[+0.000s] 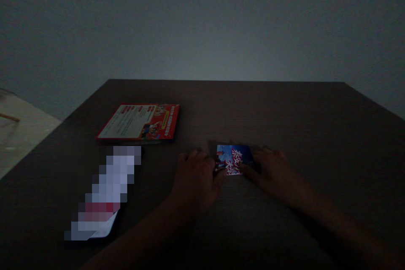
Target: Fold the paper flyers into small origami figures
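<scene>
A small blue card [228, 154] with large white-and-red characters lies low over the table, its face turned up. Its left edge is gripped by my left hand [196, 175], whose fingers curl in and whose thumb sits by the near left corner. On the other side, my right hand [274, 172] pinches the card with the thumb on top and the fingers behind the right edge. Whether it is one card or a folded leaflet, I cannot make out. Dim light hides some of the fingertips.
A red-and-white printed booklet [136, 122] lies at the left rear of the dark wooden table [253, 109]. Nearer, left of my left forearm, lies a phone-like device [109, 190] with a lit, pixelated screen. A grey wall [240, 29] stands behind the table.
</scene>
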Available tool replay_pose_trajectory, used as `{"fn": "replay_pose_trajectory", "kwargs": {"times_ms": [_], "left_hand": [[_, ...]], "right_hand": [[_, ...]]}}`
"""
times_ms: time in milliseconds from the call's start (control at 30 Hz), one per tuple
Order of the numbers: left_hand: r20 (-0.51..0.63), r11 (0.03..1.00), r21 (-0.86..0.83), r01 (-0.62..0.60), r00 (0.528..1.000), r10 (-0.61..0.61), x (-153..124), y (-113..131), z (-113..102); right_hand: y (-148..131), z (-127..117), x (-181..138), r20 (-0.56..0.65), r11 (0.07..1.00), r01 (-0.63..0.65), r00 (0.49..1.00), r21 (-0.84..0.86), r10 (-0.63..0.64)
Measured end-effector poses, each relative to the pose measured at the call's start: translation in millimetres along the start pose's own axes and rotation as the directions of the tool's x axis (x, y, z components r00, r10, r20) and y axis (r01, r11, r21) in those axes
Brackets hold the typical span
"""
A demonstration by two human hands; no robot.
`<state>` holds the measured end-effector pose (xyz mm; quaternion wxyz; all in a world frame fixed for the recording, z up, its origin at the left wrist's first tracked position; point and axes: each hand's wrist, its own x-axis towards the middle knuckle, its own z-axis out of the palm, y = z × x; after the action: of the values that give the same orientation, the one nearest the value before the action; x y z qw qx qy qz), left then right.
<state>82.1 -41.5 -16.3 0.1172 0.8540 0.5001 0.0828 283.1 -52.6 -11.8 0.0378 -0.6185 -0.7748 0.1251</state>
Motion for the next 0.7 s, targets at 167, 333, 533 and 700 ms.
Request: {"fn": "replay_pose_trajectory", "kwargs": {"times_ms": [167,333,533,700], "left_hand": [[0.040,1.000,0.006,0.024,0.999,-0.025,2.8,0.1,-1.5],[0.076,0.999,0.025,0.022,0.997,-0.024,7.3,0.5,-5.0],[0.117,0.999,0.041,0.008,0.993,-0.013,10.1,1.4,-8.8],[0.112,0.999,0.049,0.010,0.994,-0.016,9.7,1.7,-6.9]], "right_hand": [[-2.2,-1.0,1.6,0.016,0.999,-0.030,0.999,-0.028,0.031],[-3.8,-1.3,1.9,0.014,0.998,-0.050,0.999,-0.045,0.051],[-3.1,1.9,2.2,0.003,0.996,-0.047,0.999,-0.082,0.048],[0.0,4.4,3.1,-0.021,0.995,-0.048,0.999,-0.084,0.047]]}}
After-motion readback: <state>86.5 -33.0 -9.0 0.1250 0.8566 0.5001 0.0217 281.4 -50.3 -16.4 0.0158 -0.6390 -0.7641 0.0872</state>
